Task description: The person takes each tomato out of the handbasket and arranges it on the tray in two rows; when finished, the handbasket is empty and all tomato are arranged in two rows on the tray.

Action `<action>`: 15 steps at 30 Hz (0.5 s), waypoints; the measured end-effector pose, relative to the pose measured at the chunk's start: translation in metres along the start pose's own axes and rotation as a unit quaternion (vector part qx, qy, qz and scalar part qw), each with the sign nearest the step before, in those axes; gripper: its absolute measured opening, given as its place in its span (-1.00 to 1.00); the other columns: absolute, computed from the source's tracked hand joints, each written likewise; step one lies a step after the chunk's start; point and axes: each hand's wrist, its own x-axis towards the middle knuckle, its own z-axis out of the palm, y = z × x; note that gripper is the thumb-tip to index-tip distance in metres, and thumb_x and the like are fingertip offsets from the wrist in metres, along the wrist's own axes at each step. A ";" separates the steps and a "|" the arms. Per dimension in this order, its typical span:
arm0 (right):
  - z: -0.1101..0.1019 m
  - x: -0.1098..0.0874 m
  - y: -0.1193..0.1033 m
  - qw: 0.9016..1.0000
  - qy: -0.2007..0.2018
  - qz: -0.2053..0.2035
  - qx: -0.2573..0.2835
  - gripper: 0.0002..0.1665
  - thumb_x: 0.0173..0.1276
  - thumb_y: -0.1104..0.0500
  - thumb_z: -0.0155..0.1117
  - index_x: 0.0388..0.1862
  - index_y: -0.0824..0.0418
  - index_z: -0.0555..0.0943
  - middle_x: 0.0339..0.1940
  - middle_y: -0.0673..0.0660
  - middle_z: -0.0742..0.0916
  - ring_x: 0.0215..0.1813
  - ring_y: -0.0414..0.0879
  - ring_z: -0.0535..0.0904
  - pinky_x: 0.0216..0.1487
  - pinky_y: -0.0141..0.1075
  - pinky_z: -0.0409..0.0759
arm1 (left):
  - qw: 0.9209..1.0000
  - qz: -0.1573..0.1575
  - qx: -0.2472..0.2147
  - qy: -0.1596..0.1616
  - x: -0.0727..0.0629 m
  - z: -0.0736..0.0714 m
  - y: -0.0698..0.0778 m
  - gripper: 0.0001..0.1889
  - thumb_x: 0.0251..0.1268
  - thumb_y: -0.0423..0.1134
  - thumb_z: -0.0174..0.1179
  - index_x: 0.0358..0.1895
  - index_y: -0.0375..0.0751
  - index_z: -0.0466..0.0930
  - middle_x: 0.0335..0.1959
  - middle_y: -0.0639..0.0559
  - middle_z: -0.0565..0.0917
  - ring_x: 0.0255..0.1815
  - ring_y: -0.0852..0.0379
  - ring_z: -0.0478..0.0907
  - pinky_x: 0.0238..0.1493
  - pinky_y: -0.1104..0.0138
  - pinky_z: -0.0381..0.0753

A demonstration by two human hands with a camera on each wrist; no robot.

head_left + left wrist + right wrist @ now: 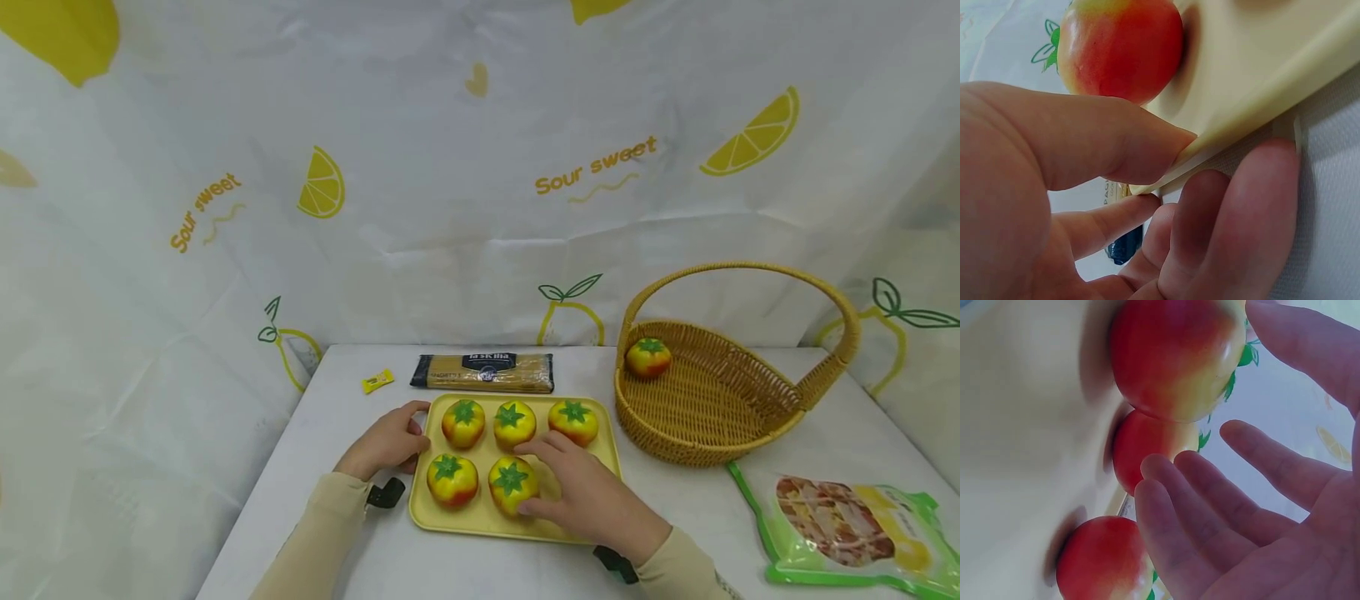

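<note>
Several red-and-yellow, tomato-like fruits with green star-shaped tops sit on a yellow tray (480, 523). My left hand (388, 442) holds the tray's left rim; in the left wrist view its thumb (1116, 140) lies on the rim and its fingers curl below. My right hand (581, 492) reaches over the tray's right half, thumb and fingers spread beside the front middle fruit (513, 486). In the right wrist view this fruit (1172, 356) is close to the thumb, and nothing is gripped. Another such fruit (648, 358) lies in the wicker basket (701, 454).
Behind the tray lies a spaghetti pack (483, 373), with a small yellow packet (377, 381) to its left. The basket, with its tall arched handle (738, 267), stands right of the tray. A green-edged plastic bag (847, 525) lies at the front right.
</note>
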 end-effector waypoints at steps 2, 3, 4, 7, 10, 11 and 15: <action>-0.002 0.000 0.001 1.000 0.001 0.004 0.000 -0.23 0.26 -0.16 0.66 0.39 0.04 0.63 0.34 0.06 0.67 0.33 0.02 0.64 0.41 0.13 0.66 | 1.000 -0.002 0.003 0.001 0.000 0.000 0.000 -0.28 0.34 -0.29 0.32 0.59 0.00 0.41 -0.07 -0.10 0.61 -0.32 0.03 0.63 -0.34 0.29 0.76; -0.004 0.000 0.001 1.000 0.003 0.007 0.000 -0.23 0.27 -0.16 0.66 0.39 0.03 0.63 0.34 0.06 0.66 0.33 0.03 0.64 0.41 0.13 0.66 | 1.000 -0.002 0.005 0.001 0.000 0.000 0.000 -0.28 0.35 -0.29 0.32 0.59 0.00 0.41 -0.08 -0.10 0.61 -0.33 0.03 0.63 -0.34 0.29 0.76; -0.006 0.000 0.002 1.000 0.006 0.007 0.002 -0.24 0.28 -0.15 0.66 0.39 0.04 0.64 0.34 0.07 0.67 0.33 0.04 0.65 0.40 0.13 0.66 | 1.000 -0.003 0.008 0.002 0.000 0.000 0.000 -0.28 0.35 -0.29 0.32 0.59 0.00 0.41 -0.08 -0.10 0.61 -0.33 0.03 0.63 -0.34 0.29 0.75; -0.015 -0.002 0.006 0.999 0.029 0.013 -0.005 -0.28 0.31 -0.16 0.63 0.39 0.00 0.64 0.36 0.06 0.66 0.32 0.04 0.66 0.35 0.12 0.69 | 1.000 -0.002 0.008 0.002 0.000 -0.001 0.000 -0.29 0.35 -0.29 0.33 0.58 0.00 0.41 -0.08 -0.10 0.61 -0.33 0.03 0.63 -0.34 0.29 0.75; -0.030 -0.005 0.014 0.998 0.058 0.016 -0.013 -0.30 0.33 -0.19 0.60 0.39 -0.04 0.63 0.33 0.03 0.68 0.29 0.02 0.68 0.29 0.08 0.72 | 1.000 0.001 0.005 0.001 0.000 -0.001 0.001 -0.29 0.35 -0.30 0.33 0.58 -0.01 0.41 -0.07 -0.11 0.61 -0.31 0.02 0.63 -0.33 0.28 0.77; -0.037 -0.006 0.017 0.997 0.066 0.019 -0.018 -0.30 0.35 -0.22 0.58 0.39 -0.04 0.63 0.33 0.02 0.68 0.29 0.02 0.68 0.28 0.08 0.73 | 1.000 0.001 0.004 0.001 0.000 -0.001 0.001 -0.29 0.35 -0.30 0.33 0.58 -0.02 0.42 -0.07 -0.11 0.61 -0.30 0.02 0.63 -0.33 0.28 0.77; -0.068 -0.009 0.033 0.995 0.094 0.020 -0.031 -0.31 0.39 -0.17 0.56 0.40 0.04 0.63 0.28 0.09 0.71 0.24 0.10 0.71 0.18 0.08 0.76 | 1.000 0.000 -0.001 -0.002 -0.001 0.000 0.000 -0.29 0.34 -0.31 0.32 0.58 -0.03 0.41 -0.08 -0.11 0.60 -0.32 0.02 0.63 -0.34 0.28 0.77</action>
